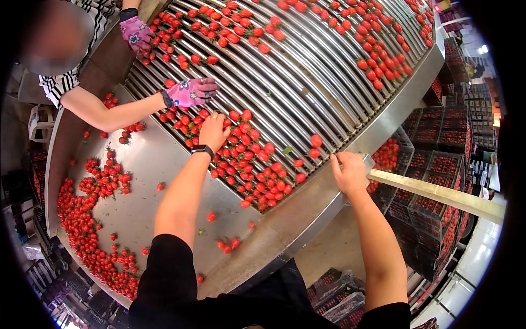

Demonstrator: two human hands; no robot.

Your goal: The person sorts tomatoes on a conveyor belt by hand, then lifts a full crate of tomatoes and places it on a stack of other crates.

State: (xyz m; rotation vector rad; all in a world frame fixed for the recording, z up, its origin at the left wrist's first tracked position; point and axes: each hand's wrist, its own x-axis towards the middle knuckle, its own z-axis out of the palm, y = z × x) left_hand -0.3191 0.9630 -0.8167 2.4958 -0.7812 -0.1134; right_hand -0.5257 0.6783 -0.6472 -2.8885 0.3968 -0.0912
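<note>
My left hand point(212, 133), with a dark watch on its wrist, is among small red tomatoes point(246, 143) at the near edge of the metal roller conveyor point(307, 104). Its fingers are bent, and one tomato point(226, 123) sits between thumb and forefinger. At the conveyor's right side, my right hand point(349, 171) rests against the metal side rail point(378, 129), its fingers loosely bent and no tomato visible in it. Two tomatoes point(315, 146) lie on the rollers just left of it. A few bits of green leaf lie on the rollers too.
Across to the left, a co-worker's pink flowered gloves point(192, 92) reach over the rollers. A metal tray point(164, 203) holds many tomatoes along its curved left wall. Stacked dark crates point(438, 164) of tomatoes stand at right, behind a pale wooden bar point(438, 193).
</note>
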